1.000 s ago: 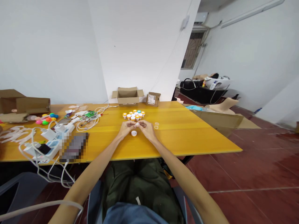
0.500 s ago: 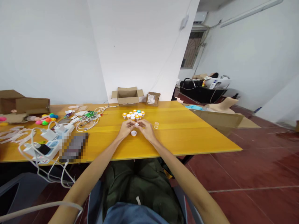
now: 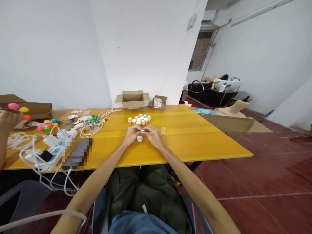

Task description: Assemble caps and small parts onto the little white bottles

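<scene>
My left hand (image 3: 133,134) and my right hand (image 3: 151,134) meet above the table, fingertips pinched on a small white piece with dark marks (image 3: 142,131). It is too small to name. Just below them on the table stands a small open white cup (image 3: 139,138). Beyond my fingers sits a cluster of several small tubs (image 3: 138,123) with white, orange and teal tops. A clear round plastic piece (image 3: 163,132) lies to the right of my right hand.
At the back stand an open cardboard box (image 3: 133,104) and a smaller box (image 3: 159,103). To the left lie a power strip (image 3: 57,151) with cables, a blurred dark device (image 3: 77,153) and coloured balls (image 3: 47,124). Another person's hand (image 3: 9,121) holds bright balls at far left.
Another person's hand has come into view at the far left with coloured balls. My hands stay in nearly the same place, and the small white piece has turned slightly between my fingers.
</scene>
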### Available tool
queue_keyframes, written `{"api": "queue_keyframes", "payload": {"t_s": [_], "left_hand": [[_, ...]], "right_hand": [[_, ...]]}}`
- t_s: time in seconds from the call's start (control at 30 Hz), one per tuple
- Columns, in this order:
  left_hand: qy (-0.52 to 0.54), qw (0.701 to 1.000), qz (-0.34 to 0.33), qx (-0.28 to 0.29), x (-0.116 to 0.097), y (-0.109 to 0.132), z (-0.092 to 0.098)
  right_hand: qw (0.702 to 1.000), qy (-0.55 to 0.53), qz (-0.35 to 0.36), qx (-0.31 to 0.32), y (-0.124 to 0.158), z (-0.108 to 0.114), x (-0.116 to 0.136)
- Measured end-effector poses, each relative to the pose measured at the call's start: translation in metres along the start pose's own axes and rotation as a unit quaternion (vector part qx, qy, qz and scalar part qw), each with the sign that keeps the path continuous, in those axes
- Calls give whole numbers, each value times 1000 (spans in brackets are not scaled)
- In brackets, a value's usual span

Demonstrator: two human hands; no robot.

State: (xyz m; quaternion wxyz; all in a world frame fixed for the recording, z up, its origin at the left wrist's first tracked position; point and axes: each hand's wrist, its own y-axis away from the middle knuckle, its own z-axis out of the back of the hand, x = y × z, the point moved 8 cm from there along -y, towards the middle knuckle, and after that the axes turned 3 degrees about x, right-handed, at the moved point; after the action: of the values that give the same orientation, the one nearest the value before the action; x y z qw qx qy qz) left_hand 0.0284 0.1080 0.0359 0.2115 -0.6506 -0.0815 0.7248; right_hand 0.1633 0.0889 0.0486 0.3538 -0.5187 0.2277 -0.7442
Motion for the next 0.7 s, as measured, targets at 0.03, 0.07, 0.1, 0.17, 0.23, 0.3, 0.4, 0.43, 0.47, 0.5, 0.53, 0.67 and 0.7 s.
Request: {"api": "queue_keyframes", "payload": {"t_s": [0.03,0.07,0.1,0.17,0.23,0.3,0.4,0.43,0.47,0.5,0.53,0.67,0.7], "left_hand": [[-6,1000,4,5,1,0,0],[-13,1000,9,10,1,0,0],[-23,999,14,17,2,0,0],[-43,998,23,32,2,1,0],[-66,996,32,46,2,3,2],[-94,992,46,67,4,8,4],[-136,982,70,113,11,14,3],[-143,978,73,130,12,16,2],[-145,976,73,145,14,17,0],[-143,975,74,156,15,18,-2],[-138,974,74,162,16,18,-4],[-114,978,82,156,20,17,-6],[-107,979,82,154,20,17,-7]], "right_hand": [[1000,-6,-2,-4,0,1,0],[1000,-14,-7,-8,-1,1,0],[1000,-24,-15,-12,-1,2,-1],[998,-49,-40,-16,-3,3,-7],[994,-80,-78,-19,-3,4,-16],[987,-108,-116,-24,-2,5,-26],[980,-130,-147,-15,0,4,-34],[980,-134,-149,-4,1,3,-35],[980,-136,-148,9,2,1,-35],[980,-135,-146,24,3,-2,-34],[980,-132,-143,39,3,-4,-32],[986,-89,-117,80,5,-13,-26],[987,-76,-109,84,5,-14,-25]]}}
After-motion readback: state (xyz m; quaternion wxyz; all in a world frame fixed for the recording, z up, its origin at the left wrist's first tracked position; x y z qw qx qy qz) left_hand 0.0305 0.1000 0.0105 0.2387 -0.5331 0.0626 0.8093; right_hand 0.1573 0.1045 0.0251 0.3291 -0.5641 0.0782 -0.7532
